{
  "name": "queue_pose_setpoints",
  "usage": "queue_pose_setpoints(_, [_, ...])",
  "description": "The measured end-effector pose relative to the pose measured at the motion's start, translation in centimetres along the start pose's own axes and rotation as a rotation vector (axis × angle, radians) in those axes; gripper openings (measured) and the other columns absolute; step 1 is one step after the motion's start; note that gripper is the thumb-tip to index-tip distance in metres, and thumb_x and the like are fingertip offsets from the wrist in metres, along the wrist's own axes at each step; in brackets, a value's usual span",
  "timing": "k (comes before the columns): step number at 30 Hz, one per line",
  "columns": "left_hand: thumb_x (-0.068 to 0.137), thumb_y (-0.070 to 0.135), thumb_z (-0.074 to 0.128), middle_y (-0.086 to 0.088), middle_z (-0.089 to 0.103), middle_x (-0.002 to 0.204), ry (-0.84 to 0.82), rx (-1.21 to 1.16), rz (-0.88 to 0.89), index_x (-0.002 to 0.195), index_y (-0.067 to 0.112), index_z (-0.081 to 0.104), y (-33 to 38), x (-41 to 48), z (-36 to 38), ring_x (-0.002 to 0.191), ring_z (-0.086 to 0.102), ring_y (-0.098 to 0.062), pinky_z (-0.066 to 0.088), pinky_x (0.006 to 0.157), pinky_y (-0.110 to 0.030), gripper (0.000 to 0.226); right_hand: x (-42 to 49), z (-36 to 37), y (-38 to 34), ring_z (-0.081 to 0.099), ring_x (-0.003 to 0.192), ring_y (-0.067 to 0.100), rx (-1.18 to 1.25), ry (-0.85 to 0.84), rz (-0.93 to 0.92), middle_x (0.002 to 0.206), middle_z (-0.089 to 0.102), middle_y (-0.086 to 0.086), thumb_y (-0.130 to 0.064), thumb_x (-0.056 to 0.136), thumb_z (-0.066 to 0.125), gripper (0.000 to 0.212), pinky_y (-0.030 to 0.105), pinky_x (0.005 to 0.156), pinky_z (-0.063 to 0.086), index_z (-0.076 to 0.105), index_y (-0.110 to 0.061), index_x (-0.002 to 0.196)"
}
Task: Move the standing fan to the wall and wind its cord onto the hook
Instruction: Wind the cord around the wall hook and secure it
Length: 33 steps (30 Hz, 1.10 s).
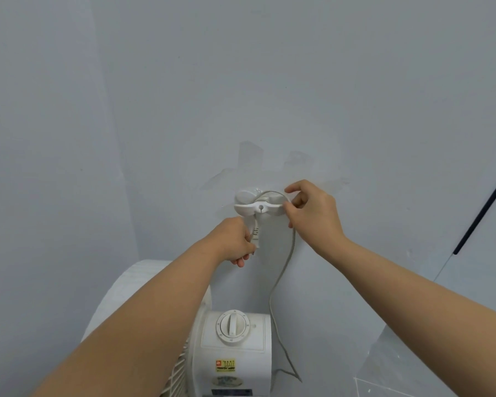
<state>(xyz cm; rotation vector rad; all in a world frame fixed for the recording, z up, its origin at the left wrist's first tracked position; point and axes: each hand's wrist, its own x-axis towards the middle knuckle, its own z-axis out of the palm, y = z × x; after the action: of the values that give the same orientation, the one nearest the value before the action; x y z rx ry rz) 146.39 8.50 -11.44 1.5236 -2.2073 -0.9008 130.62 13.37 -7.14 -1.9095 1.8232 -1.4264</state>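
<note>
A white standing fan stands against the pale wall, seen from above with its round dial on top. Above it a white hook is fixed to the wall. The fan's white cord runs up from the fan's right side and loops over the hook. My left hand grips the cord's plug end just below the hook's left side. My right hand pinches the cord at the hook's right end.
The pale wall fills most of the view. A dark vertical strip runs along a panel at the right edge. Light floor shows at the lower right beside the fan.
</note>
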Motion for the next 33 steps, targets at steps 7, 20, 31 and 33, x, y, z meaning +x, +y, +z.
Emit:
queue_pose_setpoints(7, [0.09,0.012,0.057,-0.006,0.065,0.071,-0.044,-0.18,0.006,0.082,0.0,0.065,-0.2,-0.3,0.1,0.044,0.061,-0.006,0.051,0.05,-0.018,0.016,-0.6,0.2,1.6,0.056,0.066,0.028,-0.201,0.084,-0.065,0.071,0.06,0.001,-0.014,0.091,0.054,0.009,0.034,0.061,0.046,0.06,-0.009,0.089])
queue_pose_setpoints(20, [0.092,0.016,0.052,-0.004,0.062,0.071,-0.001,-0.181,-0.074,0.072,0.014,0.057,-0.4,-0.3,-0.5,0.057,0.057,-0.013,0.045,0.053,-0.022,0.021,-3.3,3.4,5.6,0.056,0.069,0.035,-0.422,-0.143,-0.041,0.069,0.059,0.012,-0.02,0.098,0.041,0.023,0.036,0.059,0.035,0.056,-0.004,0.093])
queue_pose_setpoints(31, [0.088,0.01,0.058,-0.006,0.065,0.086,0.06,-0.33,-0.046,0.069,0.014,0.051,0.1,-0.2,-0.8,0.076,0.062,-0.015,0.048,0.06,-0.023,0.02,-4.3,4.9,6.7,0.059,0.082,0.037,-0.507,-0.332,0.013,0.09,0.066,0.019,-0.01,0.096,0.037,0.016,0.034,0.062,0.035,0.053,-0.005,0.095])
queue_pose_setpoints(33, [0.086,0.008,0.058,-0.007,0.067,0.085,0.066,-0.374,-0.05,0.067,0.016,0.049,0.2,-0.4,-0.9,0.078,0.064,-0.016,0.05,0.063,-0.024,0.022,-4.5,4.8,6.5,0.057,0.08,0.037,-0.562,-0.348,0.021,0.092,0.065,0.019,-0.012,0.097,0.036,0.017,0.034,0.061,0.031,0.051,-0.006,0.093])
